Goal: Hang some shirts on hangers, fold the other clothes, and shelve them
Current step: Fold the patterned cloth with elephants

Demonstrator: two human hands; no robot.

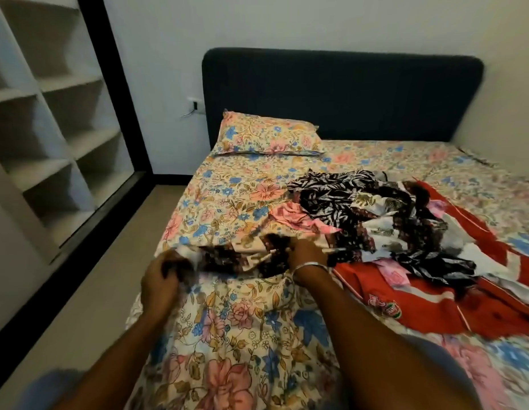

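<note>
A dark brown and cream patterned garment (227, 257) lies stretched across the near side of the bed. My left hand (160, 284) grips its left end at the bed's edge. My right hand (306, 255), with a silver bangle on the wrist, grips its right end. Behind and to the right sits a pile of clothes (360, 208): black and white prints, a pink piece (292, 217) and a red garment with a badge (405, 297). No hangers are in view.
The bed (242, 335) has a floral sheet, a matching pillow (269, 136) and a dark blue headboard (343, 93). An open white shelf unit (50, 137) with several bare compartments stands on the left, across a strip of floor (94, 285).
</note>
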